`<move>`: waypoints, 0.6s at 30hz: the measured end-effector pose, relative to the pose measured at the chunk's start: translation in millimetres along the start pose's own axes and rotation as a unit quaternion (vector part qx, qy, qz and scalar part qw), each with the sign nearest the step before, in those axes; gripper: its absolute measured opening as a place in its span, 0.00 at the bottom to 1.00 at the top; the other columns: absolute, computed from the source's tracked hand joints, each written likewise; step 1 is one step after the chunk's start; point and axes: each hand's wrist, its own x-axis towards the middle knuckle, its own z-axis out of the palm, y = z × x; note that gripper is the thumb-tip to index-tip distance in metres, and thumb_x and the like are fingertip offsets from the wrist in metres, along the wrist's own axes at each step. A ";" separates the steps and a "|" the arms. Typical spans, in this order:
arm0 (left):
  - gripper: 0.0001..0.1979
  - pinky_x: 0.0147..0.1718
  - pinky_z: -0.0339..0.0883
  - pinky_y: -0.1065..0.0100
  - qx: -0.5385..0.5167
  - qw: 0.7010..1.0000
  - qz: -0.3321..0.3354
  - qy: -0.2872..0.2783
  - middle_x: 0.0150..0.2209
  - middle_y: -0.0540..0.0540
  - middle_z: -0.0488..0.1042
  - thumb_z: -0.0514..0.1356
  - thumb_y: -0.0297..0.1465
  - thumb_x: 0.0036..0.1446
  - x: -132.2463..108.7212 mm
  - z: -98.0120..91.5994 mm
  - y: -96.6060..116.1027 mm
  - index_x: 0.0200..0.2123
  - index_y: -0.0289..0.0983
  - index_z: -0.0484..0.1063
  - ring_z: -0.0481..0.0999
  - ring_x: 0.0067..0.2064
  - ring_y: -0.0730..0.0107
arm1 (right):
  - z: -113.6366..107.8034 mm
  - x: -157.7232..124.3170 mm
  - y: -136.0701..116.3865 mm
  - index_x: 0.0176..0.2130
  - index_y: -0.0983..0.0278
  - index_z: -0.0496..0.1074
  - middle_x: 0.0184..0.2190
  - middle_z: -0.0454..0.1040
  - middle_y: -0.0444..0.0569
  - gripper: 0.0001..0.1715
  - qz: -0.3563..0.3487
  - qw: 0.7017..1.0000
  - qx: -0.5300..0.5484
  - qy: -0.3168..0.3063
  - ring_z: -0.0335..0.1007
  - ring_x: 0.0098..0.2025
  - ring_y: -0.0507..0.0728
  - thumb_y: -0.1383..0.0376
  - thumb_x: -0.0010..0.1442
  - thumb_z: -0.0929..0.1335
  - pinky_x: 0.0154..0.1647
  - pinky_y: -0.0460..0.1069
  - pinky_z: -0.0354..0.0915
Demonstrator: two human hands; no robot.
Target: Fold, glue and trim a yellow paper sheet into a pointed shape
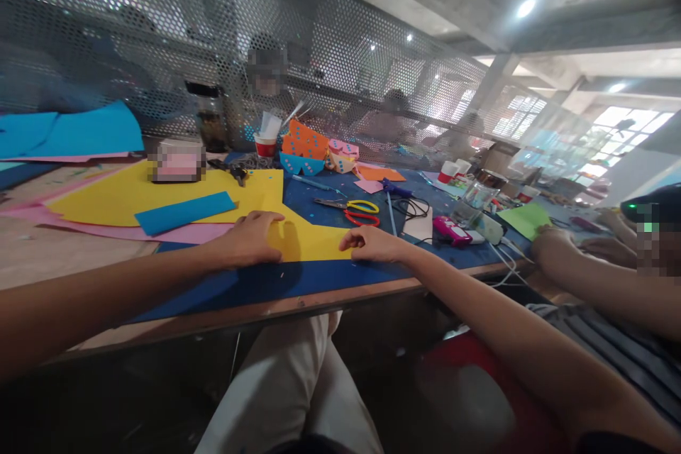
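A yellow sheet of craft paper (pixel 308 241) lies on the blue mat (pixel 213 284) in front of me. My left hand (pixel 252 237) rests at its left part, thumb and forefinger spread apart over it. At the narrower right end, my right hand (pixel 372 244) has its fingers curled in on the paper's edge. A blue paper strip (pixel 184 213) lies left of my left hand, on a large yellow sheet (pixel 111 197) with pink paper (pixel 186 233) under it. Behind the paper between my hands are yellow-handled scissors (pixel 363 207) and red-handled scissors (pixel 362 218), partly overlapping.
Orange and blue dotted paper shapes (pixel 306 145), a red-and-white cup (pixel 266 145) and a dark jar (pixel 208 117) stand at the back. A glue gun (pixel 396 189), a pink device (pixel 452 231) and cables lie rightward. A co-worker's hand (pixel 553 245) touches green paper (pixel 526 220).
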 end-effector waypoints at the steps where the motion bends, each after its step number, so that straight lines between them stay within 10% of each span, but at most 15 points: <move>1: 0.58 0.77 0.76 0.50 0.000 1.000 -0.003 0.000 0.79 0.31 0.79 0.74 0.48 0.41 0.3 -0.3 -2.5 0.78 0.39 0.77 0.80 0.78 0.29 | -0.8 -0.2 1.2 0.39 0.64 0.87 0.29 0.75 0.37 0.18 -0.002 1.000 0.001 -0.001 0.69 0.34 0.53 0.76 0.48 0.74 0.38 0.46 0.63; 18: 0.60 0.80 0.73 0.47 -0.016 0.999 0.036 -0.037 0.79 0.33 0.80 0.74 0.49 0.40 0.4 -18.7 -28.3 0.79 0.38 0.77 0.78 0.80 0.26 | -17.3 0.7 20.8 0.43 0.64 0.91 0.40 0.88 0.46 0.24 -0.019 0.999 0.008 -0.038 0.76 0.42 0.56 0.75 0.47 0.73 0.45 0.47 0.69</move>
